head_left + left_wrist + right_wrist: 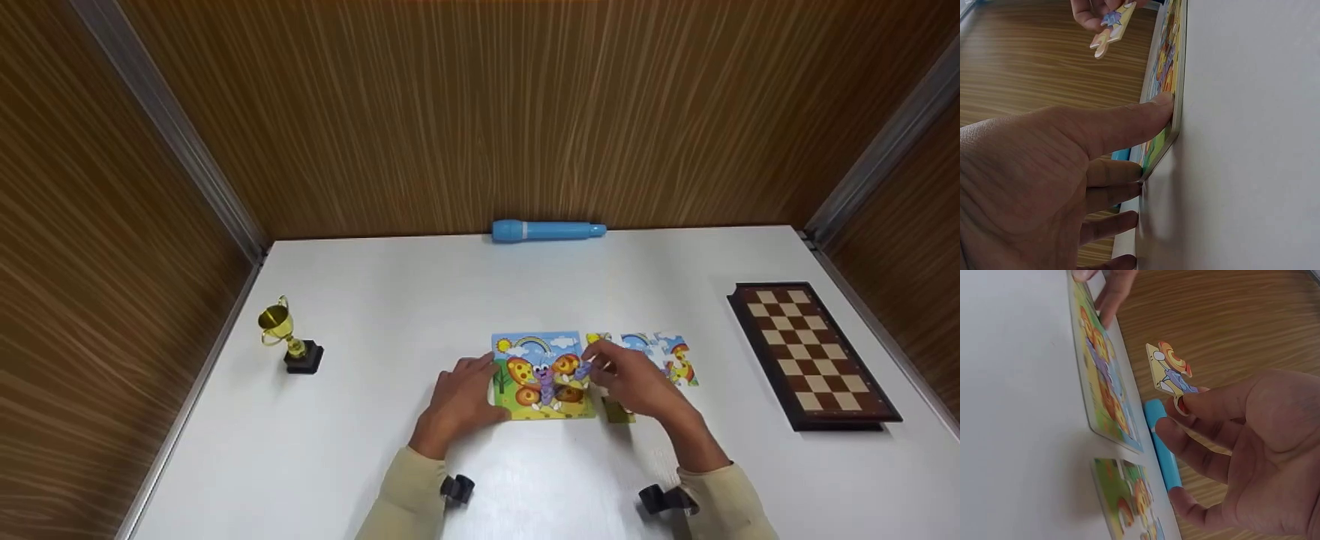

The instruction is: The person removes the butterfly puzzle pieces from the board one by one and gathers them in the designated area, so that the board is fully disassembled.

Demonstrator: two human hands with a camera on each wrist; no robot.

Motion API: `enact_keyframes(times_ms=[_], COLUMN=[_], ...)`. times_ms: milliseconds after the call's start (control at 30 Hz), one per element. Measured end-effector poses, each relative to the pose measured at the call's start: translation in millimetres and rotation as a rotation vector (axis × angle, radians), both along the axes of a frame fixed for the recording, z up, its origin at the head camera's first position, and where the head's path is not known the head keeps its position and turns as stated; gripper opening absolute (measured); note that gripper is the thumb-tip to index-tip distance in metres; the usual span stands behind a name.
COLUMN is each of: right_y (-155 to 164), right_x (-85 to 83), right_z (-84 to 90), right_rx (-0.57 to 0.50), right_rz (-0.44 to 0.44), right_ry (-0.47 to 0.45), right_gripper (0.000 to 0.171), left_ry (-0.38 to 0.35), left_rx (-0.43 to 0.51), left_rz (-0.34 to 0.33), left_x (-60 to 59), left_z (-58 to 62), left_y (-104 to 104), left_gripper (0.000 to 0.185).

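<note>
A butterfly puzzle board lies flat on the white table. My left hand rests at the board's left edge with straight fingers, and its thumb presses the board's rim. My right hand hovers over the board's right edge and pinches a puzzle piece between thumb and fingertips, clear of the board. In the left wrist view that piece shows at the top, above the board. More joined loose pieces lie just right of the board.
A blue torch lies along the back wall. A small gold trophy stands at the left, and a folded chessboard lies at the right. Wooden panels wall in the table on three sides.
</note>
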State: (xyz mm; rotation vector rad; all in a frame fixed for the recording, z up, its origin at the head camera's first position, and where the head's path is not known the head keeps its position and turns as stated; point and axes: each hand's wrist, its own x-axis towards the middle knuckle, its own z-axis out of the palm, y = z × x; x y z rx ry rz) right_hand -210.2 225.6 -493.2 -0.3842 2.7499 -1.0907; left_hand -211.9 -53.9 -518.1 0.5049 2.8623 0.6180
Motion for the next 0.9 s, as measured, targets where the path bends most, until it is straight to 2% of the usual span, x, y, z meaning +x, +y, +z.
enact_keyframes(times_ms=[267,567,733,900], right_y=[23.6,51.9,67.8,80.1], right_x=[-0.6,7.0,13.2,19.7], right_z=[3.5,-0.8,-5.5,-9.9], right_rx=[-0.028,-0.021,0.047,0.092], right_rz=[-0.024,-0.070,-0.108,-0.123], right_ry=[0.037,0.001,0.012,0.021], right_gripper=[0.020,0.013,0.015,0.018], left_ry=[-0.023,-0.030,-0.015,-0.036], left_rx=[0.014,0.017,0.028,0.039], left_rz=[0.006,0.005,0.005,0.024], left_x=[-1.2,-1.2,-0.5,-0.9], left_z=[0.1,0.1,-0.6,-1.0], left_y=[0.9,1.3,0.5,0.0], left_gripper=[0.076,0.076,0.075,0.075])
